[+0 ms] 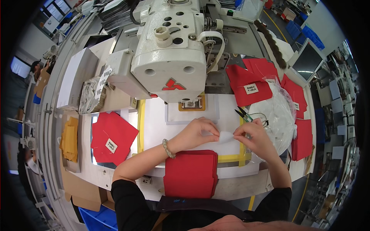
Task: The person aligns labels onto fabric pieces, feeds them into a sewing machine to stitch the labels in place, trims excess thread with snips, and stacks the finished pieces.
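My left hand (195, 133), with a beaded bracelet on the wrist, pinches one side of a small white sheet-like piece (226, 137). The opposite side is pinched by my right hand (253, 135). Thread snips (243, 114) with dark blades and a green part show just beyond my right hand; whether its fingers also hold them I cannot tell. Below the white piece, close to my body, lies a stack of red fabric pieces (190, 174). In front of my hands is the sewing machine head (169, 57), above a clear plate (173, 118) with a yellow-edged opening (192, 104).
Red pieces with white labels lie at left (114, 134) and right (250, 84). A plastic bag of white pieces (271, 119) sits at right. Yellow pieces (69, 139) fill a tray at left, near a long white box (78, 79). A control screen (307, 61) stands far right.
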A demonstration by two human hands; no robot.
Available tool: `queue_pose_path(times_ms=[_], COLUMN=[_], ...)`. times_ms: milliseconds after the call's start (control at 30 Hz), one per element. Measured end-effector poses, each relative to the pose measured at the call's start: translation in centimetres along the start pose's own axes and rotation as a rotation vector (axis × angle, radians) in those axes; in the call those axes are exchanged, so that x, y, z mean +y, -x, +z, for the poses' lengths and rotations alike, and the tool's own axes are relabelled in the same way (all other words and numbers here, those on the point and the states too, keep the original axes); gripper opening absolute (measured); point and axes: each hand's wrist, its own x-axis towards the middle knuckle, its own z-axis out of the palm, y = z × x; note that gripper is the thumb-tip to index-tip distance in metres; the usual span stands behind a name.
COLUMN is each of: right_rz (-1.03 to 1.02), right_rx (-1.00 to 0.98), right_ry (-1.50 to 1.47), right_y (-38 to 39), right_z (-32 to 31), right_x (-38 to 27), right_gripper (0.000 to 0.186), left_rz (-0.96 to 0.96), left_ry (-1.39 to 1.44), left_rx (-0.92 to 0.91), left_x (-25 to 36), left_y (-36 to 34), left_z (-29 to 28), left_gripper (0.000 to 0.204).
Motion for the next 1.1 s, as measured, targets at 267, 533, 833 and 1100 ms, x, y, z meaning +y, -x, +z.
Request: queue_pose_path(times_ms=[267,533,833,1100], right_rz=[-0.043,-0.064,-0.044,-0.469], right_rx=[0.017,0.035,0.047,0.1], right_ry=[-0.048,-0.108,0.162,0.361], right_y=[-0.2,-0.4,-0.5,-4.0], right_z=[0.5,0.7,0.1,5.0], right_x=[0.4,0.1,2.1,1.5], right_gripper=[0.007,0.007,0.012,0.036], left_rz=[-0.196,-0.21,-0.276,0.542], left_ry=[0.416,0.462,0.192,-0.973], left_rx=[-0.063,-0.065,0.149,0.013], left_x=[-0.6,0.1,0.3,-1.2], left_y=[0.2,0.4,1.7,3.0], left_z=[-0.2,-0.7,-2.8,-5.4], left_gripper=[0.014,0.012,0.005,0.02])
